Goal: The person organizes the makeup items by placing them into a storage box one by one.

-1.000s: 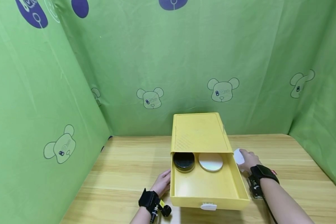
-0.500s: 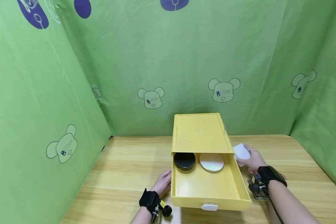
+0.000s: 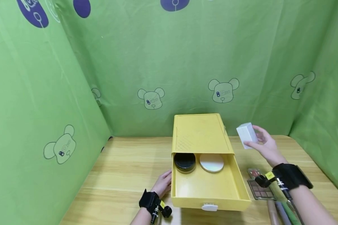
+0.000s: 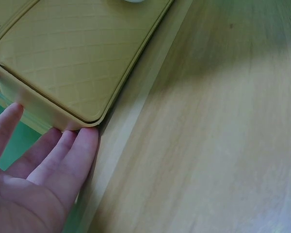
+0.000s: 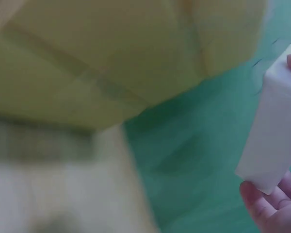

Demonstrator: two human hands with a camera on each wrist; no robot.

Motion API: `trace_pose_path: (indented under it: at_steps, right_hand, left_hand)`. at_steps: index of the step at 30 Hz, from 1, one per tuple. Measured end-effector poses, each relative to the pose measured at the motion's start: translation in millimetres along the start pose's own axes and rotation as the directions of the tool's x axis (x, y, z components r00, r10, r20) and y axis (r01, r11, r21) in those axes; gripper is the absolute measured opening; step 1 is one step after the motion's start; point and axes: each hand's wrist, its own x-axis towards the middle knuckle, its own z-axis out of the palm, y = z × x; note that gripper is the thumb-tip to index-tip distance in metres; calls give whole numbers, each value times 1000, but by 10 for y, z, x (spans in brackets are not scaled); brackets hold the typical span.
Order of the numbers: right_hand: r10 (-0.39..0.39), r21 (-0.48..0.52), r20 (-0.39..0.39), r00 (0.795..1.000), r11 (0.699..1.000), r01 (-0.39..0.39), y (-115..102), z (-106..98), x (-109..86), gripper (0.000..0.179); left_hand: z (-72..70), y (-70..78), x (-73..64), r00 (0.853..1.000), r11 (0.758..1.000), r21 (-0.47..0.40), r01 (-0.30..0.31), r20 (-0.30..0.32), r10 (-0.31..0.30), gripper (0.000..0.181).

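My right hand (image 3: 267, 148) pinches a small white box (image 3: 246, 136) between thumb and fingers, raised to the right of the yellow storage box (image 3: 202, 132). In the right wrist view the white carton (image 5: 271, 126) is tilted, fingers at its two ends. The yellow box's drawer (image 3: 205, 203) is pulled out, with a white handle on its front. Inside it, towards the back, are a black-lidded round jar (image 3: 185, 161) and a flat white round case (image 3: 212, 162). My left hand (image 3: 161, 185) rests its extended fingertips against the box's left side, as the left wrist view (image 4: 43, 174) confirms.
Right of the drawer lie a makeup palette (image 3: 261, 189) and a smaller reddish case (image 3: 254, 172). Several tube-like items, one a green tube (image 3: 289, 213), lie partly under my right forearm. Green cloth (image 3: 183, 62) with bear heads hangs behind the wooden table (image 3: 135, 150).
My right hand has lifted the white box from beside the yellow box, up and to the right, uncovering the palette and tubes. The left hand and drawer stay as they were.
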Motion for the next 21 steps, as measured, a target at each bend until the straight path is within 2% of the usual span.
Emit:
trace_pose_path:
  at_steps: [4,8,11,15,18,21]
  right_hand:
    - [-124,23,37,992,992,123,-372,-55,-47,73]
    - [-243,29,137,960,970,242,-777,-30,-106,74]
    - [-336,1,228,914,939,345,-1079,32,-170,77]
    - [-409,-71,363,837,884,463,-1396,148,-268,79]
    - [-387,-119,475,790,862,494,-1559,240,-348,79]
    - [-344,-116,583,736,861,495,-1674,328,-420,76]
  left_hand:
    - [-2,-2,15,1000,1000,-1,-8,6,8,61]
    - [0,-3,19,1000,1000,-1,-13,8,13,61]
    - [0,-1,19,1000,1000,-4,-13,10,13,61]
    - [-2,-7,23,1000,1000,0,-15,11,15,62]
    - [-4,-13,24,1000,1000,7,-15,11,15,62]
    - [-8,-18,27,1000,1000,14,-17,8,17,63]
